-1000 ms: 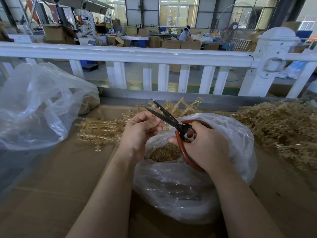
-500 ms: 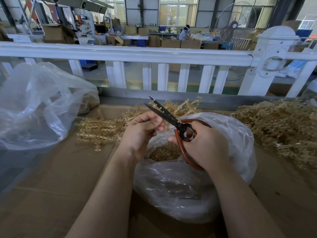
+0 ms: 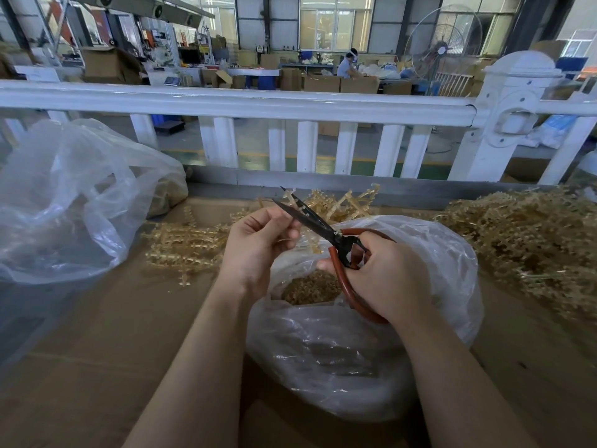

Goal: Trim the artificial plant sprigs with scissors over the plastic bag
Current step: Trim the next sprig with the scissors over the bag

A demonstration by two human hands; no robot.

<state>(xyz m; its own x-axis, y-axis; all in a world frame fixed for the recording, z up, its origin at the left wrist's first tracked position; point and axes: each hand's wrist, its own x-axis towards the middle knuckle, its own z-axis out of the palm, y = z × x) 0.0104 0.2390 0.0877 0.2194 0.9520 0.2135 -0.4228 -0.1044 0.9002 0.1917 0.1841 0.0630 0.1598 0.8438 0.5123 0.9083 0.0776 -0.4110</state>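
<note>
Both hands over plastic bag [image 3: 420, 253], left hand [image 3: 255, 250] pinching sprig [image 3: 292, 197], right hand [image 3: 384, 279] gripping scissors [image 3: 310, 219]

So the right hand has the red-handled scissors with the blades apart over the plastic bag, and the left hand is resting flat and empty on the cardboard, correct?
Not quite. The head view shows the left hand raised over the plastic bag, fingers curled, pinching a pale sprig at the blades, not flat and empty. The rest holds: the right hand holds the red-handled scissors, blades apart.

From my head the single camera looks forward and down, close over my hands, the white railing [image 3: 239, 103] beyond.
</note>
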